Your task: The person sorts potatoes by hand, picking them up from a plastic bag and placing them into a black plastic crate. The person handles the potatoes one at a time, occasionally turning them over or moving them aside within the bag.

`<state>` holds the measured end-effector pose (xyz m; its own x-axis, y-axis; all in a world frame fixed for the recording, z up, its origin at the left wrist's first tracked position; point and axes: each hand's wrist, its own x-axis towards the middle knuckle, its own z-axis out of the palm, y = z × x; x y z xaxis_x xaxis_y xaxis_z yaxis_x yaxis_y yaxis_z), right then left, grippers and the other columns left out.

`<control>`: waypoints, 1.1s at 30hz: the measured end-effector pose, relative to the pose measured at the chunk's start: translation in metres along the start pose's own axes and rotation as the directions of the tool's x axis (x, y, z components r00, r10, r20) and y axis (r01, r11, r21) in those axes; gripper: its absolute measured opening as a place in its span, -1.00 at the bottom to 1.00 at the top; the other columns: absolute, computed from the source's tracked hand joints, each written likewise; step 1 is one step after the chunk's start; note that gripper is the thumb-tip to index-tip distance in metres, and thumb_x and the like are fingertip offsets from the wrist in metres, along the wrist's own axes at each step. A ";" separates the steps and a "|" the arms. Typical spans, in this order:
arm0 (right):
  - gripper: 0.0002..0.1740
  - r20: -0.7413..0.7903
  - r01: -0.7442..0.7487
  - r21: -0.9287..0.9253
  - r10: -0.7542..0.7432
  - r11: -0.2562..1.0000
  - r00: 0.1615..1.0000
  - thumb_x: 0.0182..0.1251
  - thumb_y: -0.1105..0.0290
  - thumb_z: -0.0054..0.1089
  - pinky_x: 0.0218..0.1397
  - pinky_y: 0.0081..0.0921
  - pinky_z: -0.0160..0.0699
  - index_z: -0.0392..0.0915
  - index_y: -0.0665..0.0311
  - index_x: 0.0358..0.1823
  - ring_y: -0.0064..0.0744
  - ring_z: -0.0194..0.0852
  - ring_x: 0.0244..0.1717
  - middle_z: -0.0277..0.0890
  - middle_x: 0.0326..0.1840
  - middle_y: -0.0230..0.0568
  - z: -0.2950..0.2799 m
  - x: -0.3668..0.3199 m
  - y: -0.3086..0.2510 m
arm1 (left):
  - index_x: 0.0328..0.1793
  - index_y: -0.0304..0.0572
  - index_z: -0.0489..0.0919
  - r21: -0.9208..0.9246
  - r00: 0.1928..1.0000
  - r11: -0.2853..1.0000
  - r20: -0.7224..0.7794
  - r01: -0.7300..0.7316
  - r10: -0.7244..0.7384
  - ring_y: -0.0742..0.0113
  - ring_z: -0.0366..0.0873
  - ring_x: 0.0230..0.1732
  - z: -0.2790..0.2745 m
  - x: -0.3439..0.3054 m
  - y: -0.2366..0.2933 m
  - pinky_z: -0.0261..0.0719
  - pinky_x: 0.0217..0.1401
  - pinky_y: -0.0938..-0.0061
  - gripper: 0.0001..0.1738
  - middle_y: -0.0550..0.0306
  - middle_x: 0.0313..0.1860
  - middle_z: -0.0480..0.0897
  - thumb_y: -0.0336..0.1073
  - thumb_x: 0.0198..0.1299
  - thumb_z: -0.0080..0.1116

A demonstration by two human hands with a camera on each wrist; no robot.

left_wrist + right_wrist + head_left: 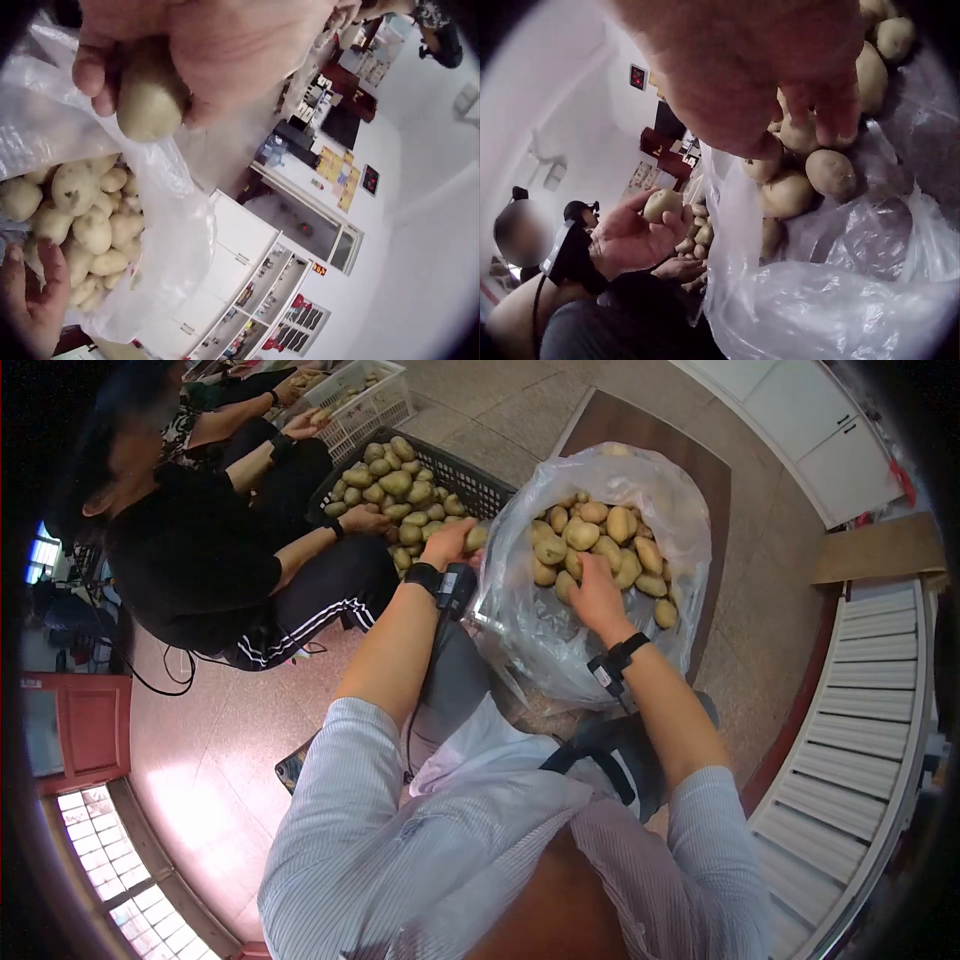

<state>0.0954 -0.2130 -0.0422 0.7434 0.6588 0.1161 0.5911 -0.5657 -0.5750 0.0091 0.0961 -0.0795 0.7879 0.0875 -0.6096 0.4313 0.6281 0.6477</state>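
Note:
My left hand (pixel 447 544) holds a single potato (pixel 152 101) between fingers and thumb, above the gap between the black crate and the clear plastic bag (pixel 690 520). The same potato shows pale in the palm in the right wrist view. The bag's mouth is wide, with a heap of potatoes (pixel 622 525) inside. My right hand (pixel 598 600) reaches into the bag, palm down, its fingertips touching potatoes at the near side of the heap. In the right wrist view the back of this hand hides part of the heap.
A black crate (pixel 480 488) full of potatoes stands left of the bag. Beside it a seated person in black (pixel 190 550) reaches into the crate. Behind stands a white basket (pixel 395 405). A white radiator (pixel 840 760) lines the right side, and white cabinets (pixel 800 420) stand at the back.

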 end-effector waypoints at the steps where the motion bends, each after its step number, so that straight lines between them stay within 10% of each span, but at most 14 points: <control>1: -0.48 0.005 0.052 -0.052 -0.052 0.997 0.999 0.16 0.41 0.13 0.19 -0.14 0.41 0.33 0.33 0.19 0.15 0.33 0.17 0.31 0.21 0.10 -0.003 0.004 -0.005 | 0.12 -0.21 0.47 0.436 0.966 0.884 -0.102 -0.171 0.237 0.08 0.59 -0.16 0.000 -0.006 -0.004 0.60 -0.09 0.27 -0.49 -0.02 -0.14 0.62 -0.36 0.00 0.34; 2: -0.46 0.012 0.104 -0.102 -0.104 0.989 0.995 0.15 0.43 0.14 0.18 -0.14 0.43 0.31 0.32 0.21 0.13 0.33 0.17 0.28 0.25 0.03 -0.005 0.007 -0.010 | 0.12 -0.22 0.47 0.792 0.873 0.564 -0.086 -0.232 0.480 0.08 0.59 -0.20 -0.004 -0.011 -0.005 0.61 -0.12 0.25 -0.52 -0.01 -0.17 0.63 -0.32 0.05 0.30; 4: -0.44 0.051 0.104 -0.166 -0.097 0.981 0.994 0.14 0.46 0.12 0.18 -0.15 0.44 0.31 0.28 0.23 0.11 0.33 0.18 0.28 0.29 -0.05 -0.002 0.013 -0.022 | 0.11 -0.24 0.50 0.700 0.881 0.668 -0.120 -0.252 0.458 -0.02 0.62 -0.16 -0.078 0.069 -0.028 0.62 -0.11 0.19 -0.57 -0.06 -0.14 0.65 -0.26 0.11 0.22; 6: -0.42 0.091 0.106 -0.228 -0.088 0.968 0.992 0.13 0.49 0.11 0.18 -0.15 0.45 0.31 0.25 0.26 0.09 0.33 0.20 0.27 0.32 -0.14 0.002 0.018 -0.023 | 0.07 -0.24 0.54 0.982 0.792 -0.182 0.070 0.053 0.607 -0.09 0.62 -0.07 -0.046 0.019 -0.016 0.62 -0.09 0.11 -0.60 -0.12 -0.06 0.65 -0.22 0.12 0.18; 11: -0.41 0.114 0.325 -0.413 -0.306 0.851 0.945 0.21 0.50 -0.01 0.16 -0.06 0.45 0.31 0.10 0.34 0.05 0.33 0.23 0.16 0.46 -0.29 0.022 0.026 -0.018 | 0.02 -0.18 0.58 0.964 0.837 -0.201 -0.036 0.173 0.546 -0.09 0.61 -0.04 -0.061 0.032 -0.016 0.61 -0.08 0.06 -0.61 -0.11 -0.04 0.65 -0.18 0.08 0.18; 33: -0.62 0.115 0.262 -0.547 -0.239 0.795 0.964 0.31 0.36 -0.01 0.04 0.07 0.46 0.40 -0.01 0.17 0.21 0.42 0.05 0.24 0.25 -0.22 0.035 0.015 -0.022 | -0.24 -0.22 0.69 0.944 0.807 -0.313 0.101 0.108 0.582 -0.09 0.64 -0.14 -0.074 0.026 -0.022 0.60 -0.09 0.11 -0.72 -0.11 -0.19 0.69 -0.22 0.00 0.13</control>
<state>0.0822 -0.1732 -0.0565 0.5396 0.8274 0.1558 0.8361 -0.5484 0.0164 -0.0123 0.1417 -0.1432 0.9311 0.3584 -0.0685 0.3648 -0.9167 0.1627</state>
